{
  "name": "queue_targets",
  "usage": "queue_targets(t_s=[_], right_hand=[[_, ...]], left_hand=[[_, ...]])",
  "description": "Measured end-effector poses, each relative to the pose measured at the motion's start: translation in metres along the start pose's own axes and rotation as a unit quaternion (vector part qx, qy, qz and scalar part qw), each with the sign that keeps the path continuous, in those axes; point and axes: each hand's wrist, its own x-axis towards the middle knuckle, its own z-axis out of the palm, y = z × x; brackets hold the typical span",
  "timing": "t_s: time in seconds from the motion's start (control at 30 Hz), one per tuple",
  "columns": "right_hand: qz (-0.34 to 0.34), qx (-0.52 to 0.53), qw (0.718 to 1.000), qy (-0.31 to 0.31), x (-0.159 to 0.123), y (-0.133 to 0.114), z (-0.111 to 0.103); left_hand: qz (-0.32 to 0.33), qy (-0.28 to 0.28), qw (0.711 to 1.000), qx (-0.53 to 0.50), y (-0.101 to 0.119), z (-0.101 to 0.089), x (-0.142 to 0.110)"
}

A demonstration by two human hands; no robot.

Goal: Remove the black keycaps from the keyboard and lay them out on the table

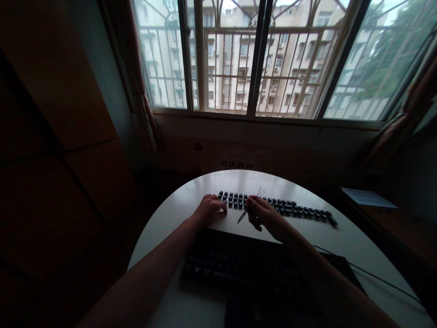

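Observation:
My left hand rests at the left end of the rows of dark keycaps on the white round table. Its fingertips are closed at a small dark keycap on the tabletop. Just to the right, my right hand is closed around a slim keycap puller. Thin wire loops stick out above the fist and a narrow pointed end shows below; the middle is hidden by the fingers. Nearer to me lies a black keyboard, dim and partly covered by my right forearm.
A black cable runs across the table's right side. Beyond the far edge are a low wall and a barred window. Wooden cabinets stand left; a light sheet lies on a surface at right.

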Motion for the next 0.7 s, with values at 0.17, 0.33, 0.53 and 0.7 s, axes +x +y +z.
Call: queue_targets(t_s=[0.17, 0.33, 0.53, 0.7], right_hand=[[0.0, 0.001, 1.0, -0.005, -0.0012, -0.0011, 0.0013], [-0.003, 0.005, 1.0, -0.009, -0.0011, -0.0008, 0.0002], [0.001, 0.006, 1.0, -0.008, -0.0007, -0.0007, 0.0003], [0.003, 0.0, 1.0, -0.012, -0.0006, -0.001, 0.0002]], left_hand=[[0.017, 0.013, 1.0, -0.001, -0.0027, 0.0, -0.0003], [0.012, 0.031, 0.999, 0.027, -0.0025, -0.0018, -0.0018], [0.016, 0.031, 0.998, 0.058, -0.0014, -0.0014, -0.0021], [0.001, 0.026, 0.997, 0.072, -0.006, -0.0001, -0.0034]])
